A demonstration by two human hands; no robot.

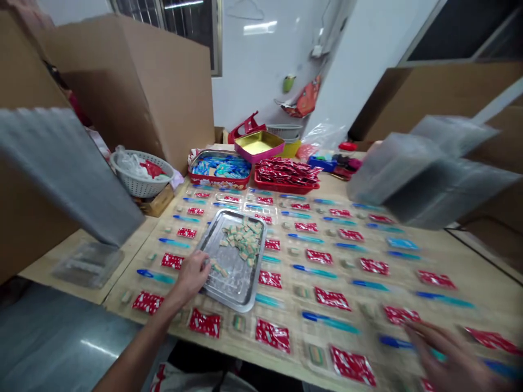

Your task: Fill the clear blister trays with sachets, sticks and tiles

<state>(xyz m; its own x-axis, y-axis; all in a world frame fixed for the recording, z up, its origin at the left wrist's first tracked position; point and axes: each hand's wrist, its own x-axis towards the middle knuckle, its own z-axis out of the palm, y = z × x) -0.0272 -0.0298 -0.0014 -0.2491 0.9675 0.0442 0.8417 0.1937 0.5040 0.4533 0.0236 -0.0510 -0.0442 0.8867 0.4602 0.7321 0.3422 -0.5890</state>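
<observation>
My left hand (195, 275) is closed at the left rim of a metal tray (229, 300), its fingers curled over the edge. Small striped blocks, perhaps erasers, (243, 239) lie loose in that tray, a few of them near my fingertips. At the lower right, my right hand (453, 351) is smeared by motion. It reaches over clear plastic cases close to a red printed packet (402, 314) and a blue pen (395, 342); whether its fingers hold anything is unclear. Rows of such cases, each with a pen, packet and block, surround the tray.
Behind the rows stand a tin of blue-wrapped items (220, 164) and a red tray of red packets (288, 173). Stacked clear cases rise at left (77, 169) and right (429, 169). A grey basket (143, 182) sits beside a large cardboard box (171, 92).
</observation>
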